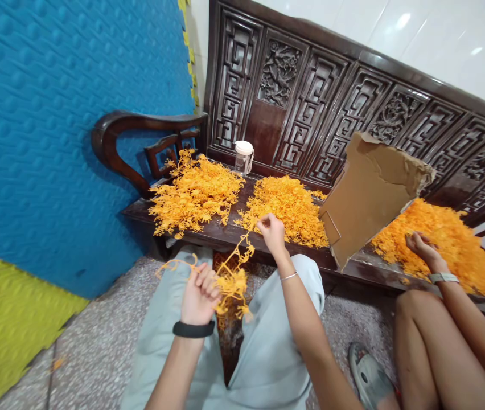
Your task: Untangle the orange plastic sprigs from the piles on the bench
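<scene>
My left hand (pixel 201 293), with a black band at the wrist, is closed around a clump of orange branching strands (pixel 230 287) over my lap. Thin strands stick out to the left of its fingers. Up and to the right, my right hand (pixel 272 230) pinches the upper end of an orange strand that runs down toward the clump. Just behind that hand lies a loose pile of orange branching pieces (pixel 291 205) on the dark wooden bench (pixel 242 196). A second orange pile (pixel 195 196) spreads by the armrest. The strands' exact material is unclear.
A lidded cup (pixel 243 158) stands against the bench's carved backrest. A bent cardboard sheet (pixel 366 193) divides the middle pile from a larger orange heap (pixel 443 245). Another person's hand (pixel 424 249) is at that heap. Blue foam matting (pixel 75 142) is at left.
</scene>
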Demonstrator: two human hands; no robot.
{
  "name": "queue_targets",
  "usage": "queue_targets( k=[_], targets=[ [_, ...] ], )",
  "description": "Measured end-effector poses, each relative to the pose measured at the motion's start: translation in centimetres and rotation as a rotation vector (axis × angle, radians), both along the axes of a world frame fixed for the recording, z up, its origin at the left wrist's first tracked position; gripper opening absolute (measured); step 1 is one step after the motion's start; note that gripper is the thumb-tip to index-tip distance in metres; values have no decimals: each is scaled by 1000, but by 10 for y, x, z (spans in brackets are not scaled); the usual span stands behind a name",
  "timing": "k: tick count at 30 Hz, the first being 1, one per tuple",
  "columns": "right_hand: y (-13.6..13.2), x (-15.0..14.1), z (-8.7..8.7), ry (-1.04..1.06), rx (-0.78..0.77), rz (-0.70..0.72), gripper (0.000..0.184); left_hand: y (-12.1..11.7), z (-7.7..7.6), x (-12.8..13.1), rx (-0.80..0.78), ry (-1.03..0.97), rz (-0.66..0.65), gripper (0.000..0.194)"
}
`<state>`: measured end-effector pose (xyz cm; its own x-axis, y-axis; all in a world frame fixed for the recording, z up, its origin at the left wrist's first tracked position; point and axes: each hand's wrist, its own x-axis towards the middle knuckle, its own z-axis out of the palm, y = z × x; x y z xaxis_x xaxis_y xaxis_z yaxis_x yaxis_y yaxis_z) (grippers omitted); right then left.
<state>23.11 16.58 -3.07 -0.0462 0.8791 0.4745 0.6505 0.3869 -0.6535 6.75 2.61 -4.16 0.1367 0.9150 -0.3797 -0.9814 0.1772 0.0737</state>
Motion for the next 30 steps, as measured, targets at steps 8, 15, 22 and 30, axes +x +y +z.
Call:
queue_targets(
  k=[8, 15, 22, 30],
  targets=[
    [0, 10, 3, 271, 129, -177, 14, -9, 13, 49, -49, -92, -128, 44],
    [-2, 6, 8, 416, 219, -217, 16, -9, 22, 46, -60, -115, -99, 45],
    [12, 17, 8, 562, 192, -271, 16, -14, 23, 52, -74, -132, -118, 45],
    [42, 68, 12, 622, 211, -305, 21, -19, 20, 21, -37, -73, 10, 44]
  ],
)
